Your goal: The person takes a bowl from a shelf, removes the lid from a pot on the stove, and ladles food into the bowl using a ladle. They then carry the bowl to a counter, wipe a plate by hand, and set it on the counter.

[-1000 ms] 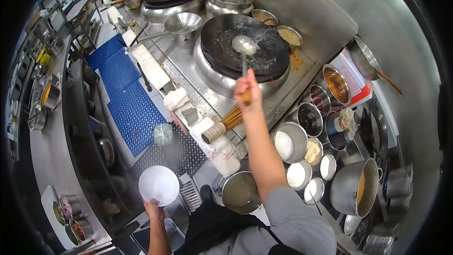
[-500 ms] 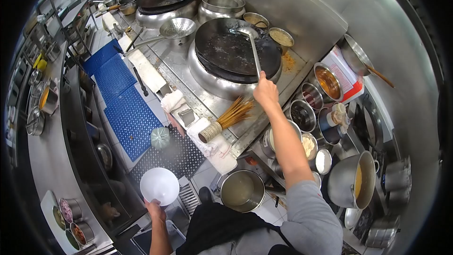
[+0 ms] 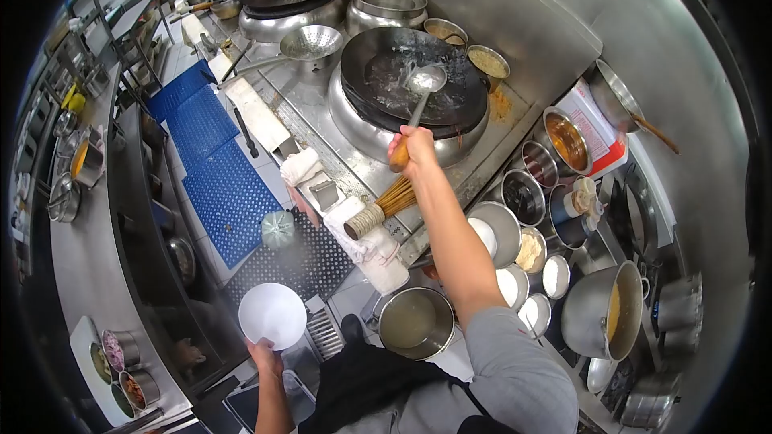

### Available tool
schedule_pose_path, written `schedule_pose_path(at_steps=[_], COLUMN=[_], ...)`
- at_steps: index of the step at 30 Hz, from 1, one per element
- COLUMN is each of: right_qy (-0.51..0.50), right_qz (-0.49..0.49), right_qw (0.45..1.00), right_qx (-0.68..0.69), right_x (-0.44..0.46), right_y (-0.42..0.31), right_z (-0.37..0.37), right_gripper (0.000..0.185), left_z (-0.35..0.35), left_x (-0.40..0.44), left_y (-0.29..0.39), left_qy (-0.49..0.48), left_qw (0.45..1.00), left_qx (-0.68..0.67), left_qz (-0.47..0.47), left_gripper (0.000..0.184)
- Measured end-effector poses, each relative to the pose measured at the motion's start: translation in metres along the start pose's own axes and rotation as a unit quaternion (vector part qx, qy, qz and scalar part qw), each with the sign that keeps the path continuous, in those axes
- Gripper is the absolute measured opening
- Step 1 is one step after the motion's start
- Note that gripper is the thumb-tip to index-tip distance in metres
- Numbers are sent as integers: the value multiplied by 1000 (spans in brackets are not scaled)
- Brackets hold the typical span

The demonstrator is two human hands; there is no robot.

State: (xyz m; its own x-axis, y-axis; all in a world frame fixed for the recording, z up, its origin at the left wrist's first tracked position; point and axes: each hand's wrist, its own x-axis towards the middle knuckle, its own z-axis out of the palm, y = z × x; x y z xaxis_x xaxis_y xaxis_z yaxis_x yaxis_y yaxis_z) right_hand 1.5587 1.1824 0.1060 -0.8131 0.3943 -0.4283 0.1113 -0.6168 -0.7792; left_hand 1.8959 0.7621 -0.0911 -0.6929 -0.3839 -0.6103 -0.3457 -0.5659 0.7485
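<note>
Head view: two hands hold one ladle [image 3: 419,109] and one white bowl [image 3: 273,315]. The right arm stretches up from lower right; the right hand [image 3: 415,149], near centre, curls firmly around the ladle's wooden handle, its scoop beyond at one black wok [image 3: 382,72], upper centre. The left hand [image 3: 264,353], lower left, closes on the bowl's near rim, the bowl just above it. One bamboo brush [image 3: 379,210] lies below the right hand.

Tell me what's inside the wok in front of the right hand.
The wok shows a dark surface with pale, shiny patches. The ladle, held by the right hand, has its head in or just over it. What lies beneath that head is covered.
</note>
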Motion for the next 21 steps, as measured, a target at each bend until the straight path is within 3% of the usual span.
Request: schedule_pose_path(at_steps=[2,3,4,6,9,10,12,14,15,18,20,21], right_qy=[-26,-58,-14,49,75,96,80,-57,-118,-140,-63,-51], right_qz=[80,61,8,-86,-137,-168,-92,-22,19,141,21,69], right_qw=[996,996,1000,976,919,890,951,994,993,960,997,996], right_qx=[-2,-11,-10,-193,-361,-413,-284,-94,4,199,27,21], right_x=[47,50,36,1,-1,-3,-15,3,13,53,34,17], right_y=[-23,-33,-35,-34,-36,-27,1,-9,-17,-50,-18,-4], right_z=[-42,-57,-48,-29,-48,-45,-32,-41,-60,-77,-42,-18], right_gripper=[10,10,12,21,40,33,20,12,10,18,23,22], left_z=[-2,-7,-10,-15,-12,-13,-12,-8,-18,-19,-11,-9], left_x=[-6,-5,0,7,-2,-1,3,11,26,23,12,10], left_y=[4,1,-3,-5,1,1,1,-1,-13,-7,2,4], left_qy=[-2,1,3,5,30,35,37,19,15,29,28,19], left_qw=[1000,1000,1000,1000,999,999,999,1000,1000,999,999,999], left_qx=[14,17,15,15,18,15,15,18,22,39,33,24], left_qz=[-6,-6,-3,-4,-11,-11,-16,-4,-3,-15,-22,-20], left_gripper=[80,80,80,80,80,80,80,80,80,80,79,79])
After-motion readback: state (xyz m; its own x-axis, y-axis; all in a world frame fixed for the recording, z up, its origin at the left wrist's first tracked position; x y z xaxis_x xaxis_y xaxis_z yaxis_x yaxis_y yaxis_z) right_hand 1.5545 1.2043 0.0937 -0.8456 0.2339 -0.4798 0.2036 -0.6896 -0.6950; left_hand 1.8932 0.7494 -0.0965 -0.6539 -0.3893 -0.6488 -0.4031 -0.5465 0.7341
